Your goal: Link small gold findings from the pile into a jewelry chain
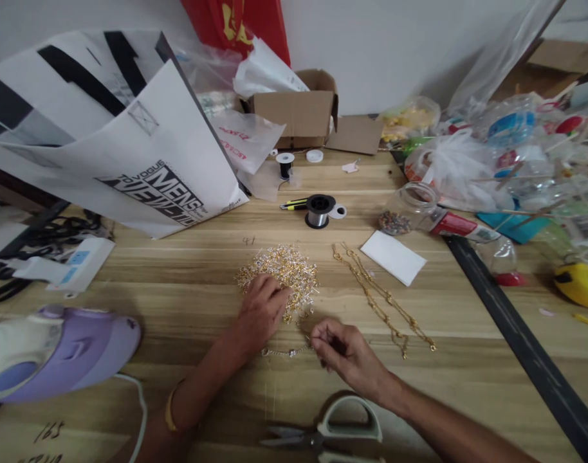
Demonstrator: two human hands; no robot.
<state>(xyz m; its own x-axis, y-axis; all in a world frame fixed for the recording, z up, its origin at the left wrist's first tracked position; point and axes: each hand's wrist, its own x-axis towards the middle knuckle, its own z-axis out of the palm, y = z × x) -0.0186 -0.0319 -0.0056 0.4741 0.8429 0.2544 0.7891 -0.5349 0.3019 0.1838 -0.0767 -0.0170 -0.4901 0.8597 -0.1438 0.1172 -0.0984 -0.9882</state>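
Observation:
My left hand (265, 307) reaches into the front of a pile of small gold and silver jewelry pieces (289, 269), fingers bent together; what they hold, if anything, is hidden. To the right, my right hand (339, 350) pinches the end of a thin chain (279, 352) that has a small clear stone (292, 353) on it. That chain trails left along the wood just below the pile. Two gold chains (371, 296) lie stretched out beyond my right hand. Scissors (318, 434) with pale handles rest on the table nearest me.
A spool of silver wire (319, 211) stands behind the pile beside a yellow-black cutter knife (294, 204). A folded white paper (393, 256) and a tipped jar of beads (404, 209) lie right. A purple iron (82, 347) and a large white bag (144, 141) occupy the left.

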